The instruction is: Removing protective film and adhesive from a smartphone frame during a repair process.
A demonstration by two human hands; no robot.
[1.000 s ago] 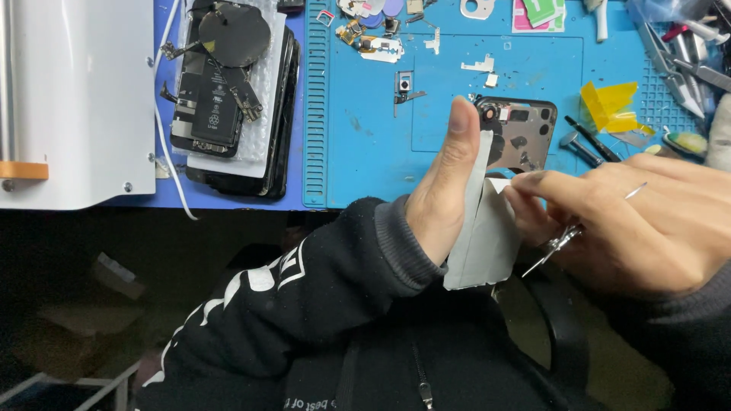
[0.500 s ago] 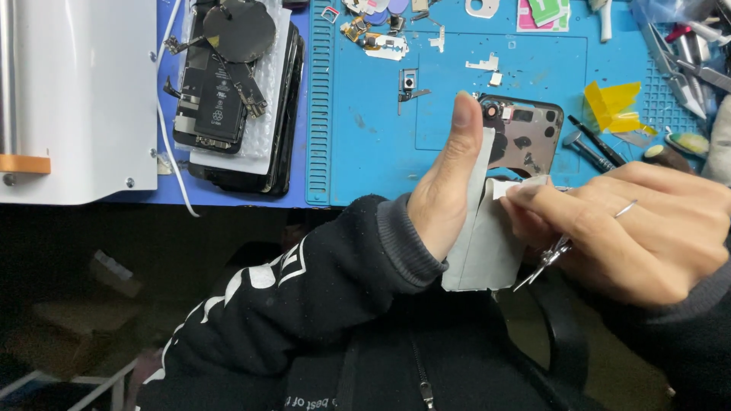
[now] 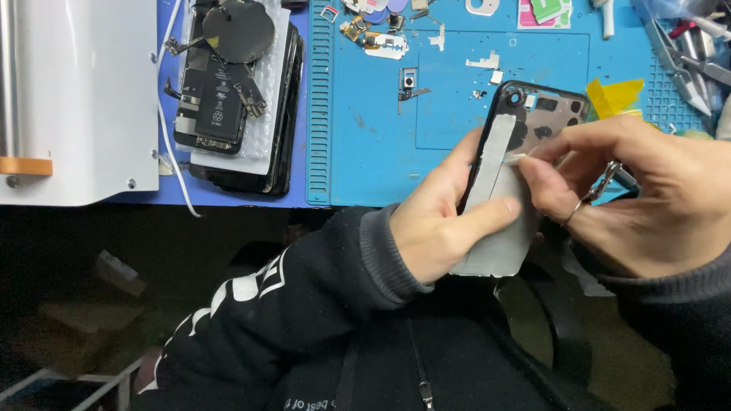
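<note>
Gripping phone housing [image 3: 533, 122] — left hand [image 3: 442, 221], right hand [image 3: 655, 190] pinching grey film [image 3: 499, 221]

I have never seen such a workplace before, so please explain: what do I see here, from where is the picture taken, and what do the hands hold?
The picture comes from a camera worn on the person's head, looking down. No machine works here, only two bare hands. The left hand grips a black phone housing, partly covered by a grey film. The right hand pinches the film's edge and also carries metal tweezers. Behind lies a blue repair mat with small phone parts. On the left are stacked opened phones and a white device.
</note>
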